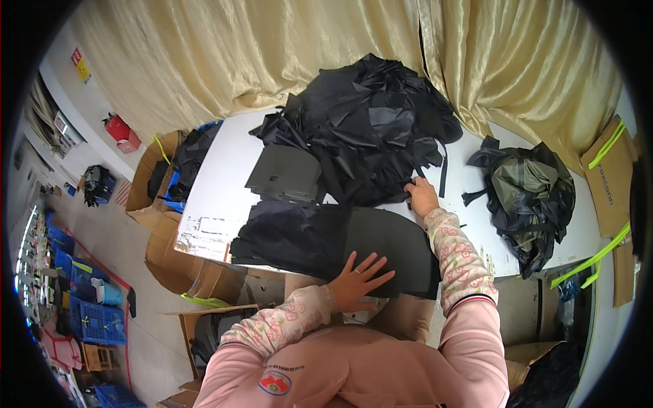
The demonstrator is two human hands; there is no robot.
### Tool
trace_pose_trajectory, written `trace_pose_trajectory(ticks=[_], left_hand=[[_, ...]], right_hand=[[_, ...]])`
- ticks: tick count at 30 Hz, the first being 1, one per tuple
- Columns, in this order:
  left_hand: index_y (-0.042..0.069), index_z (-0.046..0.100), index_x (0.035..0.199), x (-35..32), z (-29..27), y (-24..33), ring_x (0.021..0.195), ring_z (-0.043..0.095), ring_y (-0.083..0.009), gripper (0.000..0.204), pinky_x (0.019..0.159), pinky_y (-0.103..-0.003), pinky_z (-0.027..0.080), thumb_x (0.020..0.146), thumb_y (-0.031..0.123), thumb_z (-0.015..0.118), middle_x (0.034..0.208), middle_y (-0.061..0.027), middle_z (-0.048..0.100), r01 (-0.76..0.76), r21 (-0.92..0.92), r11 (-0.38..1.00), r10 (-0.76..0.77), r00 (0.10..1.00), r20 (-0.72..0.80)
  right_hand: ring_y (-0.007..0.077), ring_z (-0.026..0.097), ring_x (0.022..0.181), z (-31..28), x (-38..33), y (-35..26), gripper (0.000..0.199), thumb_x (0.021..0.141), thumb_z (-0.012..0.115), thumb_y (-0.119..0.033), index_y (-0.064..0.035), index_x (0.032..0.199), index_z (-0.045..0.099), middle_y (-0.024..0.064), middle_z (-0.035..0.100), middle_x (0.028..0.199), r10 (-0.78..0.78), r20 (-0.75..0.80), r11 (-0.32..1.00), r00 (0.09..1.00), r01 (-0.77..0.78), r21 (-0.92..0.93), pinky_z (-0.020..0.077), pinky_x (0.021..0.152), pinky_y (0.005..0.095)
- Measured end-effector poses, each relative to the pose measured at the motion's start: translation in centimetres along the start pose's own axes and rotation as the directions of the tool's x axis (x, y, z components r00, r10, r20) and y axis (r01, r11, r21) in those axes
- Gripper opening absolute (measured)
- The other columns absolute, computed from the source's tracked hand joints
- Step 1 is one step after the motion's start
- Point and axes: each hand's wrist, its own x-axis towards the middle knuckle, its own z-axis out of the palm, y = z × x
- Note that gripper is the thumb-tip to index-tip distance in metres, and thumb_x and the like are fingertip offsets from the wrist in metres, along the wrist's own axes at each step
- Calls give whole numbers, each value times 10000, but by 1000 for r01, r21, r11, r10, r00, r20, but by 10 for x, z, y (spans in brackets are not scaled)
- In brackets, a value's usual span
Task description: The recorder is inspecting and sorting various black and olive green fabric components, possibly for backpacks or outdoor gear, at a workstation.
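Observation:
My left hand [358,278] lies flat with fingers spread on a stack of black fabric pieces [326,238] at the near edge of the white table [214,183]. My right hand [422,196] reaches forward and touches the lower edge of a big heap of black fabric scraps [371,126]; its fingers look curled on a piece there. A neat pile of dark grey cut pieces [284,173] sits left of the heap. Both forearms wear pink flowered sleeves.
A black and olive bundle [530,194] lies at the table's right end. Cardboard boxes [160,197] with black material stand left of the table and under its front. A gold curtain [272,54] hangs behind. Blue crates [95,319] sit on the floor far left.

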Motion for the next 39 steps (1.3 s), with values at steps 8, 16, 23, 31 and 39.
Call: trace_pose_trajectory(ticks=[8, 16, 23, 31, 39], left_hand=[[18, 425, 1309, 22, -108, -52, 1240, 448, -321, 660, 1045, -380, 352, 736, 116, 738, 1330, -176, 464, 28, -422, 906, -292, 762, -577], [-4, 623, 1050, 70, -194, -76, 851, 618, -120, 310, 782, -271, 486, 772, 81, 729, 910, -72, 668, -175, -479, 860, -176, 781, -600], [-3, 605, 904, 32, -219, -91, 785, 529, -37, 165, 716, -213, 450, 788, 23, 721, 835, 34, 610, -64, -623, 779, -294, 841, -454], [18, 569, 926, 1, -216, -83, 865, 568, -29, 123, 783, -189, 462, 845, -2, 659, 879, 50, 590, 33, -867, 497, -242, 965, -101], [24, 565, 913, -23, -192, -118, 682, 598, -66, 103, 610, -207, 498, 858, 33, 651, 838, -3, 614, 205, -799, 565, -263, 963, 61]], right_hand=[[308, 609, 871, -120, 68, -88, 129, 767, 684, -177, -70, 816, 631, 124, 639, 820, -370, -85, 879, 925, 378, 291, 471, 725, 395], [319, 616, 714, -224, 79, -163, 182, 782, 698, -175, -38, 857, 605, 141, 634, 771, -509, -37, 795, 860, 486, 362, 472, 634, 349], [264, 601, 723, -244, 67, -124, 216, 757, 711, -85, 4, 911, 589, 139, 623, 784, -419, 196, 813, 887, 270, 516, 460, 675, 323], [342, 598, 793, -273, 66, -139, 184, 721, 699, -80, -21, 853, 585, 135, 604, 852, -483, -52, 866, 874, 486, 122, 478, 683, 403], [320, 616, 705, -300, 70, -143, 126, 710, 666, -30, -46, 789, 568, 109, 579, 814, -475, -279, 879, 835, 434, -198, 500, 623, 410]])
